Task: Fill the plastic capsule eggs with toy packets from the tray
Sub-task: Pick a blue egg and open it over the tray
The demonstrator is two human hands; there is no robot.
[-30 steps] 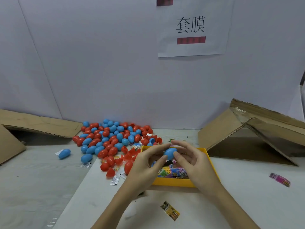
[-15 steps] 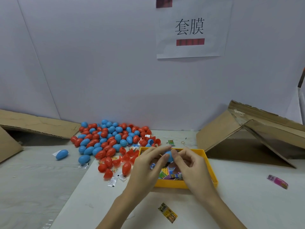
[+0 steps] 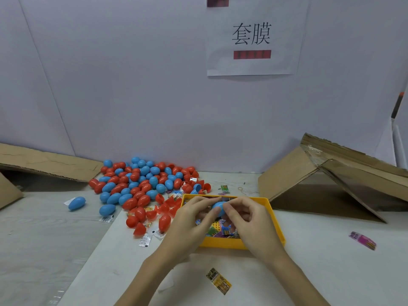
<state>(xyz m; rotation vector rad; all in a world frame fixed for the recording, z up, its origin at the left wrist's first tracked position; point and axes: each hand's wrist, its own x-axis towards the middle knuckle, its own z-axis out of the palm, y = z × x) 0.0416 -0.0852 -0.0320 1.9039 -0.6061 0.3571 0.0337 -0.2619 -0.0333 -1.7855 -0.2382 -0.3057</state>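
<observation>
Two hands, left hand (image 3: pixel 189 219) and right hand (image 3: pixel 249 221), pinch one blue egg (image 3: pixel 218 207) from either side above the yellow tray (image 3: pixel 277 226) of toy packets (image 3: pixel 217 231). The egg looks light, stiff and slick; gripping each half near the seam seems safest.

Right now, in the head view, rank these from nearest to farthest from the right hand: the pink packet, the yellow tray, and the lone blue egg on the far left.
1. yellow tray, directly under the right hand
2. pink packet, off to the right
3. lone blue egg, far left
</observation>
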